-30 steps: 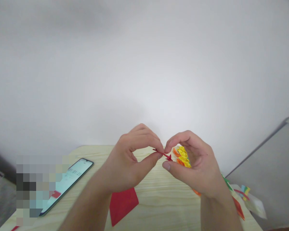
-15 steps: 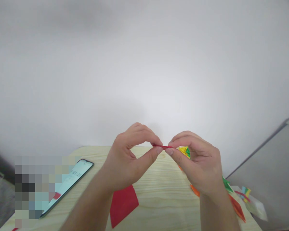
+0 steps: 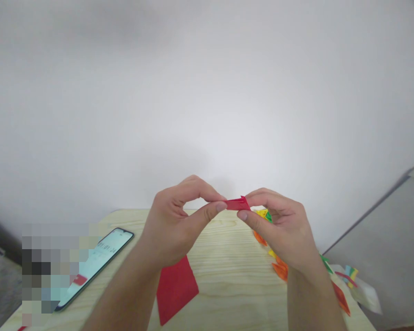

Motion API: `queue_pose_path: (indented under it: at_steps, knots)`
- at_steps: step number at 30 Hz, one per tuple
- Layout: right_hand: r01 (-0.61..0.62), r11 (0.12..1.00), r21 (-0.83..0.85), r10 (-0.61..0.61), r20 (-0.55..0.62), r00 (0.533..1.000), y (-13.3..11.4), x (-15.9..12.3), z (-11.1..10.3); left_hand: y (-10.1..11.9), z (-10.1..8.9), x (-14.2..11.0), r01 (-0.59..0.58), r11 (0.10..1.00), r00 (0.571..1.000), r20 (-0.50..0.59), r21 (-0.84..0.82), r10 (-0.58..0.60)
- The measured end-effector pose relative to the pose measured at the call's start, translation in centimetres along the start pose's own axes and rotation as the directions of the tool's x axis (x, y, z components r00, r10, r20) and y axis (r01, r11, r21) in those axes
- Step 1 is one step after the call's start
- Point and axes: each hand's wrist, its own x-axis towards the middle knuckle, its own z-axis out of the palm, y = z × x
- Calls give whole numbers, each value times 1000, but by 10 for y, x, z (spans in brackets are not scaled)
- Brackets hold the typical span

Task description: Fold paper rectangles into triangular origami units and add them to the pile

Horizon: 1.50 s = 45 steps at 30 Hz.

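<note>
Both our forearms (image 3: 131, 289) slant inward and up from below! Our left hand (image 3: 179, 225) has thumb and forefinger in a pinch, knuckles arched high; and opposite, our right hand (image 3: 243, 207) has its thumb angled inward beneath a bent forefinger. Near each other, our two thumbs, but apart!

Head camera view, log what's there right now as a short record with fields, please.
Left hand: pinches the left end of a small folded red paper
Right hand: fingers at the paper's right end; firmness of grip cannot be told
Red sheet: on the table, partly covered by the left forearm
Phone: left side of the table, screen lit, partly pixelated
Orange pieces and yellow piece: near the right hand, partly hidden
Background: pale wall
</note>
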Motion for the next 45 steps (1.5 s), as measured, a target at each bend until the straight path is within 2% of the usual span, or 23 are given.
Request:
queue_pose_path:
  at_steps: [5,11,16,20,24,27,32,35,40,42,45]
  knots:
    - [-1,999,41,3,-60,998,4,-1,-2,-1,1,0,59,997,998,-9,-49,-60]
    - [52,999,8,-51,-93,994,-4,-3,-3,0,2,-1,54,988,999,12,-145,-53]
    - [35,996,-86,-45,-115,992,-12,-8,1,8,-1,-5,179,955,983,72,-238,-166]
    - [23,997,-72,-28,-68,997,-13,-19,10,13,-2,-18,282,919,959,75,-277,-272]
    - [-54,991,122,54,5,999,-9,-45,18,11,1,-49,361,885,932,71,-294,-356]
    - [-196,954,227,188,59,980,0,-77,24,7,11,-86,410,859,909,68,-305,-410]
    - [-474,823,314,465,107,879,18,-145,41,0,38,-156,553,774,823,58,-310,-565]
    - [-536,746,395,548,94,831,18,-175,52,1,52,-185,593,733,788,52,-334,-614]
    - [-572,664,482,636,38,771,8,-196,61,6,69,-206,562,798,816,-8,-218,-578]
    - [-579,672,462,644,23,765,6,-199,61,7,74,-209,553,815,824,-29,-173,-565]
    - [-577,716,393,625,8,780,7,-202,61,9,76,-213,538,838,838,-48,-97,-543]
